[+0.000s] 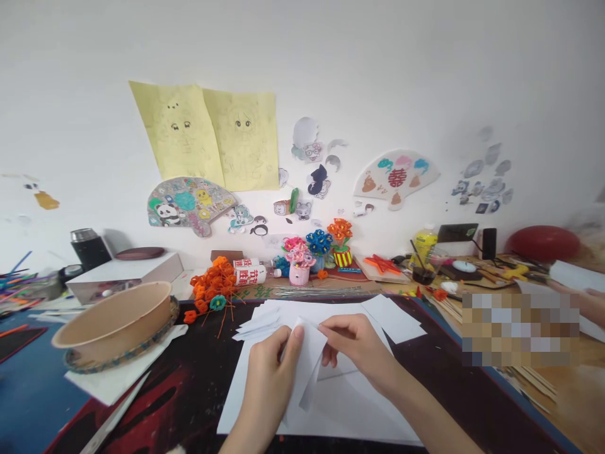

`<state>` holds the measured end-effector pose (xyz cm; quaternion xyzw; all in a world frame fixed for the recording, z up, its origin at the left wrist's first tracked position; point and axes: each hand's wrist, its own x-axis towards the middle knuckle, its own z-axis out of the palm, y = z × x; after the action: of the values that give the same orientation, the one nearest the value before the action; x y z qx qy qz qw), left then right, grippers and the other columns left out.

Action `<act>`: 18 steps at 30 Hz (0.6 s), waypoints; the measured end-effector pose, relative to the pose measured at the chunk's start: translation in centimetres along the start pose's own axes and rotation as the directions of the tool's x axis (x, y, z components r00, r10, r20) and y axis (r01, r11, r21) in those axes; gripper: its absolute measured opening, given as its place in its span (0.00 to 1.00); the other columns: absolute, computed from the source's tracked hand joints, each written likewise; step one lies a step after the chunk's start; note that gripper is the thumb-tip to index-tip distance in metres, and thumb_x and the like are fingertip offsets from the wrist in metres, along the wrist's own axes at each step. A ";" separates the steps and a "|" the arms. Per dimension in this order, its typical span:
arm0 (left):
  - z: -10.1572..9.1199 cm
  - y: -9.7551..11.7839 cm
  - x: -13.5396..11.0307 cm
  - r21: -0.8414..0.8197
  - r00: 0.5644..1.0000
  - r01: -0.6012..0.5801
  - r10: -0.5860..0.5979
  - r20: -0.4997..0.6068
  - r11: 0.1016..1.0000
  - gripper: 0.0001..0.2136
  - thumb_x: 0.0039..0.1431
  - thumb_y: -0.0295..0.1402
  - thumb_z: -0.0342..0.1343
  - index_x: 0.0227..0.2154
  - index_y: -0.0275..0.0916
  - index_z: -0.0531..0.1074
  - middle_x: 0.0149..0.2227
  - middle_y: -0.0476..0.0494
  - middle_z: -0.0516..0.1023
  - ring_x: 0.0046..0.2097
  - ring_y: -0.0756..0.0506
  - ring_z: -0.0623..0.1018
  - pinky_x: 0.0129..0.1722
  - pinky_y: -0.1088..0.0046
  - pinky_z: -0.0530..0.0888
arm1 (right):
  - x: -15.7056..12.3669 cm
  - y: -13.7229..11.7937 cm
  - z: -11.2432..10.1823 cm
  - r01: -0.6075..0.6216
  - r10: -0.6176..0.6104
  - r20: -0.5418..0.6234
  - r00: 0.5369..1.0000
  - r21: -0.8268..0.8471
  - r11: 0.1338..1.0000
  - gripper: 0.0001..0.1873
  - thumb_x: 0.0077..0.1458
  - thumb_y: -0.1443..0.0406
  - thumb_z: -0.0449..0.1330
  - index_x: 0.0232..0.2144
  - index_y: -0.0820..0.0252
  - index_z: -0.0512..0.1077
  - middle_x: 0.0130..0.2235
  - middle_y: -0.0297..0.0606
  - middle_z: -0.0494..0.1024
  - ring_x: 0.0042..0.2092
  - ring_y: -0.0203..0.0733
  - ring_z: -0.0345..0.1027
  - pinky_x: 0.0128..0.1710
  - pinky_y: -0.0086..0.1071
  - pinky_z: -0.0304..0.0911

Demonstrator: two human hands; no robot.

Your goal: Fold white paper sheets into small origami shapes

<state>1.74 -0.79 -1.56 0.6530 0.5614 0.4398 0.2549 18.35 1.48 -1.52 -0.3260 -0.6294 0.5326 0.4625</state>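
Note:
My left hand (274, 366) grips a folded sheet of white paper (309, 356), its thumb pressed along the top near the fold. At the sheet's upper right corner, the fingertips of my right hand (352, 340) pinch the edge. Beneath both hands lie larger white sheets (255, 416), spread over the dark mat. A small pile of folded white paper pieces (259, 323) rests at the upper left of these sheets. Another white sheet (394, 318) lies at their upper right.
A round tan basket (113, 321) stands at left, with scissors (113, 416) near the front. Orange pipe-cleaner flowers (212, 287) and small flower pots (299, 274) line the back. On the right, another person's hand (586, 306) holds paper beside wooden sticks (529, 381).

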 end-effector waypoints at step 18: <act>0.0 0.0 -0.1 0.099 0.991 0.054 -0.041 -0.131 0.994 0.21 0.59 0.48 0.41 0.16 0.40 0.53 0.17 0.54 0.52 0.23 0.51 0.55 0.22 0.75 0.52 | -0.4 -0.6 0.2 -0.027 0.027 -0.008 1.000 -0.001 1.000 0.16 0.54 0.58 0.61 0.23 0.65 0.75 0.20 0.36 0.74 0.22 0.35 0.68 0.24 0.27 0.64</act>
<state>1.71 -0.91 -1.54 0.6217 0.6139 0.4456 0.1949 18.35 0.92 -1.01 -0.3370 -0.6232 0.5372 0.4577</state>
